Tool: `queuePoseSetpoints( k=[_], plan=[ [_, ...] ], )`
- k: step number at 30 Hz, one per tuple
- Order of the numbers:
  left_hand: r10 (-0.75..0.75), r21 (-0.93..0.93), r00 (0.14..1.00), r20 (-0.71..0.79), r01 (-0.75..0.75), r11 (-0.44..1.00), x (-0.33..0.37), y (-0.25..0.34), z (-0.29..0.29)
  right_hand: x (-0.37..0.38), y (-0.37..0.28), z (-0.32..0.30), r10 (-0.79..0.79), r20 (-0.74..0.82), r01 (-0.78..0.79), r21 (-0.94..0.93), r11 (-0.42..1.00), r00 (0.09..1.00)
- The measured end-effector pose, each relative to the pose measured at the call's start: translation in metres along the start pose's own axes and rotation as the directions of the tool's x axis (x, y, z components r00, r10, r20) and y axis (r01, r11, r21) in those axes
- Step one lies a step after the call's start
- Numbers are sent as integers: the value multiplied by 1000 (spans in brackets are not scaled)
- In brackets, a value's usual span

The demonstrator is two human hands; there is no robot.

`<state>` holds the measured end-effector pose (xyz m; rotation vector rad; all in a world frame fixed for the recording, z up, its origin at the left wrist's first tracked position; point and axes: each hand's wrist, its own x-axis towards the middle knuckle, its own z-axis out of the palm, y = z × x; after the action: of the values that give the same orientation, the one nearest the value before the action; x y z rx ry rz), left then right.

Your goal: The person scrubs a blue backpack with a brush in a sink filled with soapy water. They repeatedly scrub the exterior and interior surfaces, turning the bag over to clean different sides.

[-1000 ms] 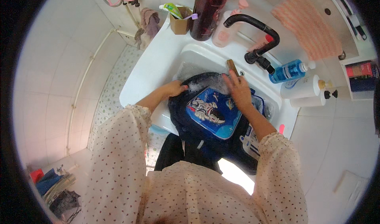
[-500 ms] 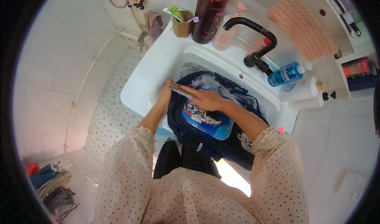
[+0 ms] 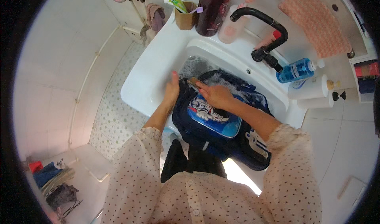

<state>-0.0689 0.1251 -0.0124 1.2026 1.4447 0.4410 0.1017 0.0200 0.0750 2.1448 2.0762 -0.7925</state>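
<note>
A dark navy backpack (image 3: 186,121) with a blue astronaut panel (image 3: 213,115) lies wet and soapy across the sink, its near part hanging over the front edge. At its upper left edge my left hand (image 3: 171,92) grips the fabric, thumb raised and fingers partly hidden. My right hand (image 3: 218,96) is closed round a wooden scrubbing brush (image 3: 193,81), pressing it against the bag's top left part. The bristles are mostly hidden from view.
The white sink (image 3: 138,77) holds sudsy water (image 3: 194,67). A black faucet (image 3: 283,30) arches over its back right. Along the rim stand a dark red bottle (image 3: 213,10), a pink pump bottle (image 3: 233,28), a toothbrush cup (image 3: 186,20) and a blue bottle (image 3: 297,70).
The brush has shifted from beside my left hand onto the bag and turned, so its bristles no longer show plainly. My left thumb has come off the brush end. The whole view has shifted slightly.
</note>
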Motion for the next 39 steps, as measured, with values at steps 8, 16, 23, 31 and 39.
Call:
queuePoseSetpoints(
  k=[8, 16, 23, 31, 39],
  plan=[
    [177, 235, 976, 126, -203, 951, 26, -26, 5, 9, -11, 10, 97, 58, -101, 75, 992, 994],
    [-12, -253, 905, 426, 132, 958, -19, 18, 12, -12, 49, 10, 191, -15, -191, -126, 974, 982],
    [342, 631, 782, 521, -623, 462, 43, 16, 36, -1, 53, -5, -153, -371, 14, -352, 936, 916],
    [315, 121, 891, 328, -370, 921, 20, 19, 32, 76, 63, 22, -4, -464, 15, 21, 1000, 886],
    [331, 527, 931, 154, -361, 770, 49, 17, 66, 84, 54, 11, 67, -415, 7, 174, 985, 907]
  ],
)
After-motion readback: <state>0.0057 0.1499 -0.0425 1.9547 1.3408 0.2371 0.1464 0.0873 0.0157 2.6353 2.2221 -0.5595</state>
